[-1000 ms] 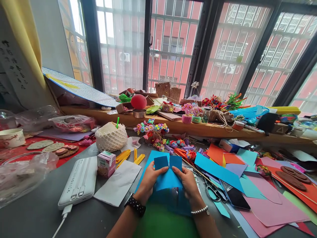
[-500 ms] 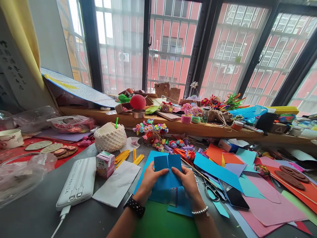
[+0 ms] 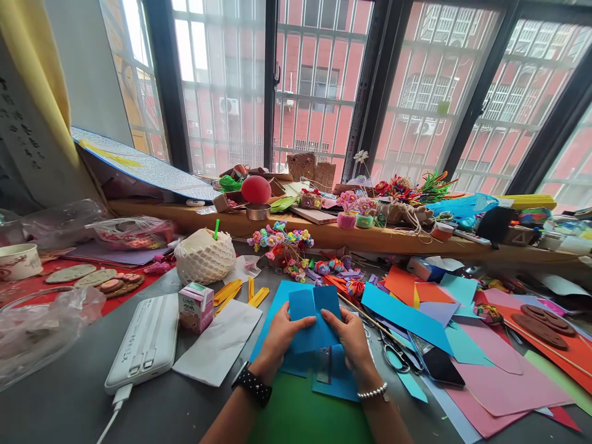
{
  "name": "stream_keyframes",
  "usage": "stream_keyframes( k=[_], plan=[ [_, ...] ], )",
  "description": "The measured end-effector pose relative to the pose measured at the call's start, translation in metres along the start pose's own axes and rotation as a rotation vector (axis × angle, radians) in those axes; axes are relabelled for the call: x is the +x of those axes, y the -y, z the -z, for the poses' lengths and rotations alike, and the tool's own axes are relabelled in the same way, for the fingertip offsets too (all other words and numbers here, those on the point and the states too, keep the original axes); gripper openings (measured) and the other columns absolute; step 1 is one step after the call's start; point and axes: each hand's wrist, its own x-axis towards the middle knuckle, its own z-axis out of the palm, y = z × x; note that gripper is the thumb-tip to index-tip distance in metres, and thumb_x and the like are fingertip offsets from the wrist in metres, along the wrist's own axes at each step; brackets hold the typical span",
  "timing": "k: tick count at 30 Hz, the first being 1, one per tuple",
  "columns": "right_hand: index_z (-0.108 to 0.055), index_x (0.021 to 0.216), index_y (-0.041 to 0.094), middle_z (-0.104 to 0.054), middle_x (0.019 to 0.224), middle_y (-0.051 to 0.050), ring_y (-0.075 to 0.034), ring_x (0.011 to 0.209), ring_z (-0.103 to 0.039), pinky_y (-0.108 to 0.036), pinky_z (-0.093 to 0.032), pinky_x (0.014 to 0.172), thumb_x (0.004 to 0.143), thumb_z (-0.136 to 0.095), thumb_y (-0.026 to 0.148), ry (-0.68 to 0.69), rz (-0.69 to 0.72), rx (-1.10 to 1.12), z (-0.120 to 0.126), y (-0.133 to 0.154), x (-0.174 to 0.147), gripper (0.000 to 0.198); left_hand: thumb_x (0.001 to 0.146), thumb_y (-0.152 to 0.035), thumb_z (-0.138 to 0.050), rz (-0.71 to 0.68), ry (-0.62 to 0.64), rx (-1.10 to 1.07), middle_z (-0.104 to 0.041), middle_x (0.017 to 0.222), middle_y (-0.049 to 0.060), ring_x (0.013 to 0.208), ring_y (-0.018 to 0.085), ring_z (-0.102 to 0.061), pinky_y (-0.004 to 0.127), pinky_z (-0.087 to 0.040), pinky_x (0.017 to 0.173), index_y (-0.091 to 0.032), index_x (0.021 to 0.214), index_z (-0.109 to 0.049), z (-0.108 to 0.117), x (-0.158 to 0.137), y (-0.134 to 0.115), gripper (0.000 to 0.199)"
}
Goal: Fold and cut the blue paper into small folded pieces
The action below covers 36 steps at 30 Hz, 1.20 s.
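Between my two hands is a folded piece of blue paper with two flaps standing at its top and a slit between them. My left hand grips its left side, thumb across the front. On the right side, my right hand pinches it the same way, the thumb near the slit. Under the hands lie more blue paper sheets, with a small clear strip on them, and a green sheet. My fingers behind the held paper are hidden.
Scissors and a phone lie to the right among coloured papers. Left of my hands are a white paper, a small pink carton and a cabled power bank. A netted coconut stands behind.
The right flap of the blue paper tilts slightly more to the right-hand side, and my right thumb has shifted a little. Both hands keep their hold.
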Motion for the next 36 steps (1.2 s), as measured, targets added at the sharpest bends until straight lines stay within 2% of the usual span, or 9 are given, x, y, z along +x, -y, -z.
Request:
stream_keyframes(
  k=[4,9,15,24,31,36],
  plan=[
    [-0.065,0.079,0.013,-0.068,0.069,-0.005,-0.024,0.064,-0.063,-0.036,-0.05,0.063,0.052,-0.071,0.042,0.022,-0.014,-0.015,0.0024,-0.0002,0.0015,0.04,0.045,-0.024,-0.079,0.017,0.033,0.029,-0.065,0.092,0.013,0.085,0.027,-0.061,0.036,-0.048,0.073,-0.013,0.098,-0.055,-0.0011,0.0007,-0.001,0.059],
    [-0.065,0.078,0.015,-0.068,0.067,-0.005,-0.025,0.065,-0.063,-0.036,-0.05,0.063,0.053,-0.071,0.043,0.022,-0.073,0.04,0.0027,-0.0008,0.0012,0.038,0.045,-0.022,-0.08,0.024,-0.011,-0.011,-0.065,0.094,0.012,0.093,0.027,-0.058,0.034,-0.046,0.079,-0.015,0.097,-0.057,-0.0009,0.0003,-0.0021,0.057],
    [-0.064,0.077,0.014,-0.068,0.065,-0.004,-0.022,0.061,-0.062,-0.033,-0.05,0.061,0.053,-0.071,0.041,0.015,-0.097,0.075,0.0016,-0.0025,0.0014,0.037,0.044,-0.02,-0.08,0.038,-0.043,-0.019,-0.064,0.094,0.014,0.095,0.03,-0.057,0.036,-0.046,0.079,-0.014,0.105,-0.055,-0.0016,-0.0015,-0.003,0.066],
    [-0.064,0.08,0.013,-0.068,0.066,-0.004,-0.022,0.063,-0.063,-0.034,-0.05,0.062,0.055,-0.071,0.04,0.003,-0.062,0.086,-0.001,0.0014,-0.0017,0.037,0.043,-0.02,-0.08,0.003,-0.071,-0.017,-0.064,0.094,0.012,0.09,0.028,-0.059,0.035,-0.047,0.079,-0.015,0.11,-0.05,-0.0053,-0.0014,-0.0043,0.074],
    [-0.063,0.084,0.014,-0.068,0.068,-0.005,-0.024,0.064,-0.063,-0.036,-0.051,0.061,0.056,-0.071,0.04,0.019,-0.073,0.115,-0.0015,0.0004,-0.0011,0.04,0.044,-0.022,-0.08,-0.02,-0.069,0.008,-0.063,0.097,0.013,0.089,0.027,-0.06,0.035,-0.048,0.077,-0.014,0.108,-0.049,-0.0069,-0.0019,-0.0031,0.072],
    [-0.063,0.083,0.014,-0.068,0.069,-0.005,-0.024,0.065,-0.063,-0.035,-0.051,0.062,0.056,-0.07,0.042,0.017,-0.017,0.061,0.0008,0.0008,0.0002,0.039,0.046,-0.025,-0.079,-0.051,-0.031,0.041,-0.062,0.099,0.014,0.088,0.028,-0.06,0.035,-0.05,0.071,-0.013,0.104,-0.048,-0.0069,-0.001,-0.0023,0.067]
  ],
)
